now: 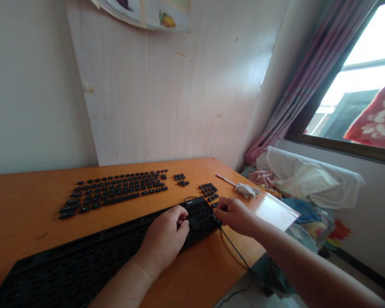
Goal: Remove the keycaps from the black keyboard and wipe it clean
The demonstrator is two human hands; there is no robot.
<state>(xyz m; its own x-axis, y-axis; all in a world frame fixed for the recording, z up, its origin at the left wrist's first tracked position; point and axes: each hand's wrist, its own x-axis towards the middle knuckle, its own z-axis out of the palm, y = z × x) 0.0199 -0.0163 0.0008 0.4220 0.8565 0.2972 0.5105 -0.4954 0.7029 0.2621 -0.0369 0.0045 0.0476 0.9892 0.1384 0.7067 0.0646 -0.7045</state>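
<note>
A black keyboard base (93, 261), stripped of its keycaps, lies slantwise along the front of the table. My left hand (167, 235) rests over it near the number pad, fingers curled in and thumb close to them; whatever they may hold is hidden. At the base's right end, my right hand (235, 214) is closed in a pinch on a thin, dark, stick-like tool, whose exact kind I cannot make out. Behind the base, loose black keycaps (125, 186) are laid out in keyboard order. Number-pad keycaps (208, 188) form a small group just beyond my right hand.
A white-handled stick with a greyish cloth head (247, 190) lies at the back right of the orange table (25, 205). Near the right edge is a clear sheet (277, 211). A black cable (237, 250) runs off the front edge. Covered bundles (308, 175) stand under the window.
</note>
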